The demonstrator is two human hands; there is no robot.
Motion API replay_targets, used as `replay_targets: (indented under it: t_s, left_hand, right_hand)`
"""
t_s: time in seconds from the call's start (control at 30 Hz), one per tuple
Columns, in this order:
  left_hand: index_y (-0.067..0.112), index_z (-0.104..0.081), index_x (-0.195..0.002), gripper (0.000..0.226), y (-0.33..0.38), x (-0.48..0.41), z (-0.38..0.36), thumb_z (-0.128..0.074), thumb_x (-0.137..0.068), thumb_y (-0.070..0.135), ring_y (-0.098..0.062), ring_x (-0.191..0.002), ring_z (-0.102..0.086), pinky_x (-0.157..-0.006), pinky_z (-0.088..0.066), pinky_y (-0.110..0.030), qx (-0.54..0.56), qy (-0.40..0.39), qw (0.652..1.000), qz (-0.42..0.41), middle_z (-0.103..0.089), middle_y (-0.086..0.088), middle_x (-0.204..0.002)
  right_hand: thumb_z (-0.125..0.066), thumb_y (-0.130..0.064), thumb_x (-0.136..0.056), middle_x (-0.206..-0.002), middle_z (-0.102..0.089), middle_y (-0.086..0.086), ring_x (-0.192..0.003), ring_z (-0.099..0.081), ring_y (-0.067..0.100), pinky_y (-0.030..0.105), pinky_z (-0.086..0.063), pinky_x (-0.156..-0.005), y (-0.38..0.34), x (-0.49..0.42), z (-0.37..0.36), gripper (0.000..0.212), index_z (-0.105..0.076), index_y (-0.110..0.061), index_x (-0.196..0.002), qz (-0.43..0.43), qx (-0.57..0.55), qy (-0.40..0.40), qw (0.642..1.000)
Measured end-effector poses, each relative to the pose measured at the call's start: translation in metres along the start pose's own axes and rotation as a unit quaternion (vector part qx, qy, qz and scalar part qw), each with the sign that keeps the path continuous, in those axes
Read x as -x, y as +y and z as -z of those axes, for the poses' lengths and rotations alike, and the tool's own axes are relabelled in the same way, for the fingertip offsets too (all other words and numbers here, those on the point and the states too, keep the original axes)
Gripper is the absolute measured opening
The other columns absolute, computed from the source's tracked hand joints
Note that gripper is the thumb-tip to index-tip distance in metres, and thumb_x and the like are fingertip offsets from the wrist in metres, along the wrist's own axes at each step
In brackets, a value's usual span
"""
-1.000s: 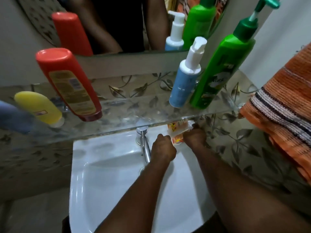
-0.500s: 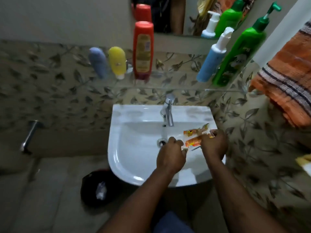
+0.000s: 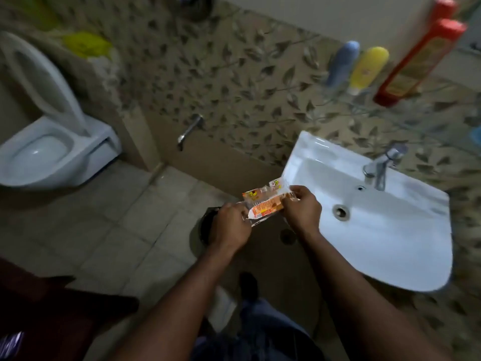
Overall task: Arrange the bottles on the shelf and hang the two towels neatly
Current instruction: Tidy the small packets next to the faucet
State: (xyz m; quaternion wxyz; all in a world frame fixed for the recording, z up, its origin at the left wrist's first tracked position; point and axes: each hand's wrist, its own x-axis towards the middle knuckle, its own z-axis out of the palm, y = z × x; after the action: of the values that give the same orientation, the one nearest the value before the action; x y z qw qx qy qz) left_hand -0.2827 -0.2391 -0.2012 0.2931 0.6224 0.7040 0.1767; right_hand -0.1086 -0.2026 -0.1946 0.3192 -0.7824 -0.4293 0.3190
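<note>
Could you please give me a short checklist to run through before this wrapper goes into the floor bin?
1. Wrapper gripped by left hand and right hand: ok.
2. Dark bin directly under wrapper: cannot tell, left hand hides most of it.
3. Red bottle, yellow bottle, blue bottle standing on shelf: ok.
4. Both towels hung: cannot tell, out of view.
</note>
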Motion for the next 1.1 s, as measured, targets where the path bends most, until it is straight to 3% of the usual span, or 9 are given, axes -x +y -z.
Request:
replay_targets:
  t_s: [0.2,0.47,0.63,0.77,0.83,0.97,1.1]
  left_hand:
    - [0.021,-0.082,-0.105,0.02,-0.088,-0.001,0.011,-0.082,-0.085,0.023,-0.029,-0.104,-0.068,-0.082,-0.047,-0.029,0.074,0.035,0.985,0.155,-0.073,-0.006,-0.114]
    - [0.024,-0.082,-0.1,0.021,-0.188,-0.049,-0.072,-0.08,-0.08,0.019,-0.028,-0.101,-0.073,-0.078,-0.048,-0.026,0.166,-0.012,0.943,0.289,-0.079,-0.005,-0.108]
    - [0.021,-0.083,-0.107,0.027,-0.234,-0.086,-0.14,-0.077,-0.081,0.026,-0.027,-0.106,-0.073,-0.081,-0.05,-0.025,0.186,-0.057,0.933,0.302,-0.078,-0.006,-0.116]
    - [0.028,-0.081,-0.111,0.054,-0.271,-0.118,-0.194,-0.055,-0.066,0.044,-0.029,-0.108,-0.072,-0.09,-0.059,-0.036,0.175,-0.092,0.93,0.311,-0.075,-0.007,-0.12]
    - [0.029,-0.08,-0.114,0.053,-0.289,-0.131,-0.224,-0.056,-0.069,0.044,-0.031,-0.107,-0.071,-0.088,-0.058,-0.033,0.168,-0.114,0.928,0.313,-0.074,-0.008,-0.118]
    - [0.021,-0.078,-0.115,0.029,-0.313,-0.151,-0.267,-0.071,-0.088,0.029,-0.032,-0.105,-0.071,-0.082,-0.053,-0.031,0.168,-0.123,0.932,0.298,-0.076,-0.01,-0.115]
    - [0.015,-0.079,-0.105,0.048,-0.334,-0.163,-0.311,-0.053,-0.072,0.037,-0.03,-0.099,-0.071,-0.072,-0.042,-0.025,0.197,-0.117,0.927,0.298,-0.077,-0.009,-0.107]
  right_hand:
    - [-0.067,-0.019,-0.087,-0.117,-0.077,0.012,-0.113,-0.069,0.034,0.035,-0.052,-0.094,-0.029,-0.001,-0.113,0.036,-0.076,-0.018,-0.122,0.045,0.088,-0.109,0.989]
    - [-0.071,-0.022,-0.087,-0.111,-0.077,0.015,-0.111,-0.071,0.034,0.041,-0.058,-0.096,0.054,-0.059,-0.239,0.028,-0.079,-0.014,-0.113,-0.083,0.161,-0.173,0.968]
    - [-0.07,-0.018,-0.091,-0.122,-0.075,0.017,-0.119,-0.069,0.035,0.038,-0.054,-0.098,0.118,-0.099,-0.295,0.031,-0.078,-0.011,-0.12,-0.135,0.182,-0.169,0.959]
    - [-0.068,-0.015,-0.093,-0.122,-0.075,0.015,-0.117,-0.07,0.032,0.031,-0.052,-0.09,0.16,-0.131,-0.334,0.031,-0.077,-0.011,-0.122,-0.149,0.182,-0.172,0.957]
    - [-0.067,-0.015,-0.093,-0.119,-0.076,0.013,-0.112,-0.071,0.03,0.029,-0.053,-0.086,0.185,-0.145,-0.353,0.028,-0.079,-0.016,-0.118,-0.158,0.181,-0.175,0.955]
    - [-0.066,-0.015,-0.093,-0.12,-0.075,0.012,-0.112,-0.071,0.03,0.032,-0.056,-0.091,0.226,-0.17,-0.384,0.027,-0.077,-0.017,-0.117,-0.159,0.197,-0.173,0.952]
    - [-0.065,-0.012,-0.093,-0.115,-0.076,0.014,-0.109,-0.071,0.033,0.033,-0.055,-0.088,0.263,-0.189,-0.407,0.027,-0.077,-0.018,-0.117,-0.152,0.205,-0.18,0.95]
